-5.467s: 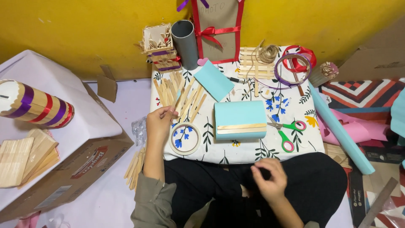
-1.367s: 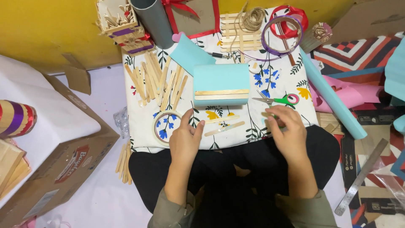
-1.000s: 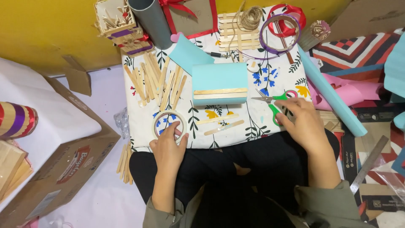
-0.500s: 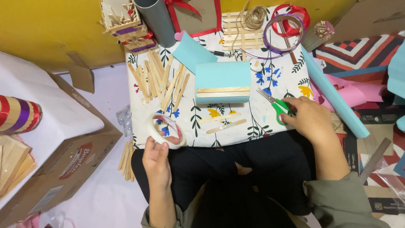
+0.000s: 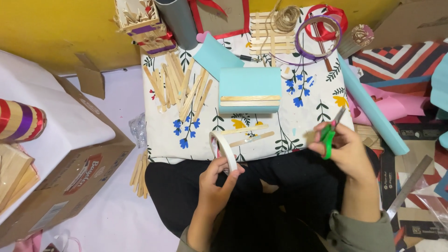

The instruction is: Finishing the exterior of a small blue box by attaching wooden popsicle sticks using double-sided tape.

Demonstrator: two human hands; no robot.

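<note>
My left hand [image 5: 217,179] holds a white roll of tape [image 5: 223,150] on edge above my lap, at the near edge of the flower-patterned cloth [image 5: 303,116]. My right hand [image 5: 343,149] grips green-handled scissors [image 5: 330,133], blades pointing up and away. Two loose wooden sticks [image 5: 247,135] lie on the cloth between my hands. Beyond them sits a light blue box [image 5: 250,88] with wooden sticks glued across its front.
A pile of wooden sticks [image 5: 179,86] lies at the cloth's left; more sticks [image 5: 140,170] are on the floor. A cardboard box [image 5: 60,168] stands at left. A blue paper roll [image 5: 373,114], pink paper, a metal ruler [image 5: 408,186], ribbon spools [image 5: 322,23] and twine sit right and far.
My left hand picked the tape roll off the cloth and drew it toward my lap, turning it on edge. My right hand took up the scissors and lifted them off the cloth.
</note>
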